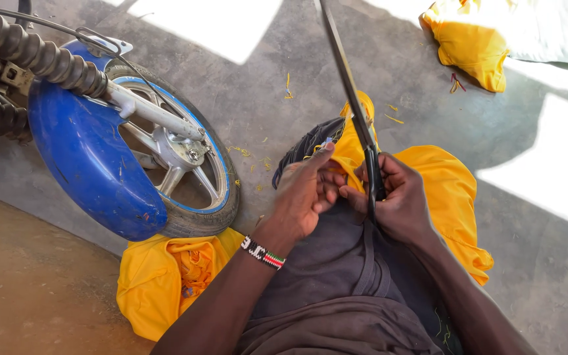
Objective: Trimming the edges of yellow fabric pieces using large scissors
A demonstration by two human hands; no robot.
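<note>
Item: long dark metal blade w/ black handle, upright, tip out of frame.
Right hand: clenched round handle, over lap.
Left hand: fingers pinched on bright yellow fabric just beside blade; beaded wristband.
Nearby: blue motorcycle mudguard, spoked wheel, second yellow cloth bundle on concrete floor.
Risk, as judged: edge close to left fingertips; a slip could nick them or tear cloth.
</note>
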